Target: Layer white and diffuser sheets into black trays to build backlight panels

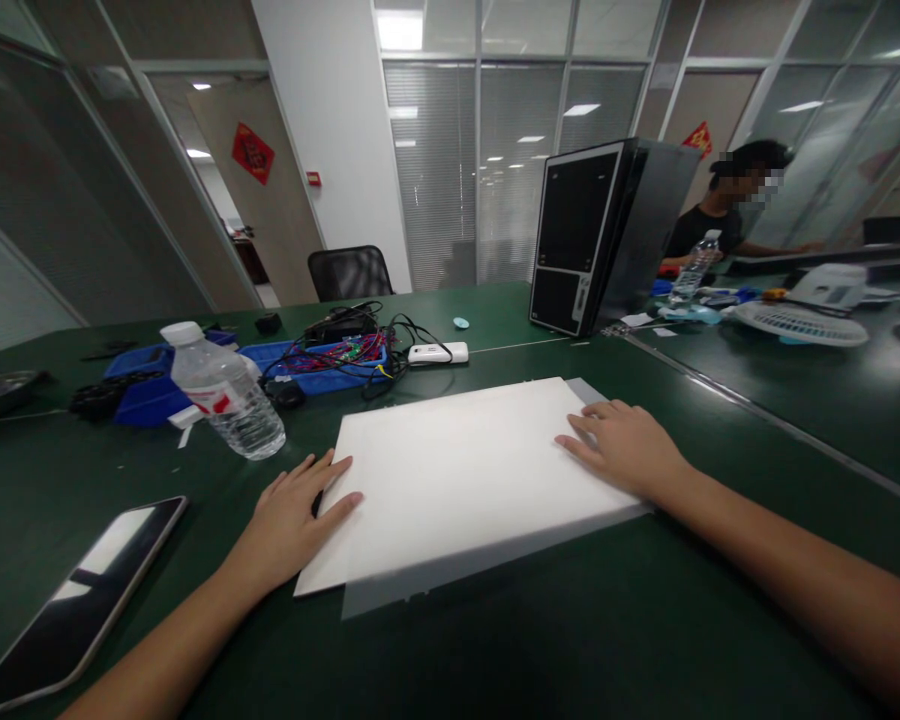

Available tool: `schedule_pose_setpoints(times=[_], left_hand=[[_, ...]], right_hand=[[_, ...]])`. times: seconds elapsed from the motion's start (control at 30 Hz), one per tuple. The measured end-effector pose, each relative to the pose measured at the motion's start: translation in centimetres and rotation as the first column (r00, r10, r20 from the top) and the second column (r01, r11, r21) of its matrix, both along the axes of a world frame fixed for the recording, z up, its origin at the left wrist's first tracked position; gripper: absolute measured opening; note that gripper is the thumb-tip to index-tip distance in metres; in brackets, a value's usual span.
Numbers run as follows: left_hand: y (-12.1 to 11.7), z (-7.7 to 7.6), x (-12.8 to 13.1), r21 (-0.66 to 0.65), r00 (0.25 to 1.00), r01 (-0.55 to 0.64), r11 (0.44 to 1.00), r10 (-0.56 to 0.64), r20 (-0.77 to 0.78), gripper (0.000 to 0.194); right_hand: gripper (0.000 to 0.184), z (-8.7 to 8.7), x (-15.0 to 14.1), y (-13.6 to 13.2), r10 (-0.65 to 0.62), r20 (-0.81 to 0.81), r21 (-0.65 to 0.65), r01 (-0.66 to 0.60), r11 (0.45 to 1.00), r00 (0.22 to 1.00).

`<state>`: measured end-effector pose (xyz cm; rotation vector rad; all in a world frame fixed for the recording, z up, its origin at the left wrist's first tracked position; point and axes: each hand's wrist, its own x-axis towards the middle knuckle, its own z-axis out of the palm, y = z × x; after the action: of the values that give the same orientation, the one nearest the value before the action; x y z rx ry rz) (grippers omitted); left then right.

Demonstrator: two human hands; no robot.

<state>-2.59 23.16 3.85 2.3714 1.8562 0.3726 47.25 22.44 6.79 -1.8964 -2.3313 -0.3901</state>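
A white rectangular sheet or stack of paper [450,470] lies flat on the green table in front of me. From under its near and right edges sticks out a greyish translucent sheet [420,580]. My left hand [296,515] rests on the left edge of the white paper, fingers spread, thumb on top. On the right edge lies my right hand [622,445], its fingers apart and thumb on the paper. Neither hand is wrapped round anything. Whether the white piece is one thick sheet or several, I cannot tell.
A water bottle [229,395] stands beyond my left hand, and a phone [82,590] lies at the near left. Behind the paper are blue trays [319,378] with tangled wires and a black computer case [607,235]. A person [709,220] sits at the far right.
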Motion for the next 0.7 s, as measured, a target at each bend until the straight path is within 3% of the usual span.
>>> schedule_pose_setpoints(times=[0.2,0.4,0.57,0.7], left_hand=[[0.1,0.0,0.0,0.021,1.0,0.003,1.0,-0.002,-0.012,0.079],[0.2,-0.3,-0.4,0.011,1.0,0.003,1.0,-0.003,-0.003,0.072],[0.6,-0.5,-0.6,0.001,0.999,-0.021,1.0,0.021,0.024,0.069],[0.7,-0.5,-0.6,0.004,0.998,-0.029,1.0,0.028,0.051,0.069]], right_hand=[[0.07,-0.3,-0.6,-0.2,0.091,-0.073,-0.015,-0.092,0.996,0.993],[0.061,-0.5,0.9,0.4,0.217,-0.209,-0.014,-0.224,0.974,0.954],[0.05,-0.5,2.3,0.6,0.422,-0.31,-0.039,-0.455,0.89,0.852],[0.052,-0.5,2.5,0.7,0.439,-0.329,-0.084,-0.489,0.868,0.836]])
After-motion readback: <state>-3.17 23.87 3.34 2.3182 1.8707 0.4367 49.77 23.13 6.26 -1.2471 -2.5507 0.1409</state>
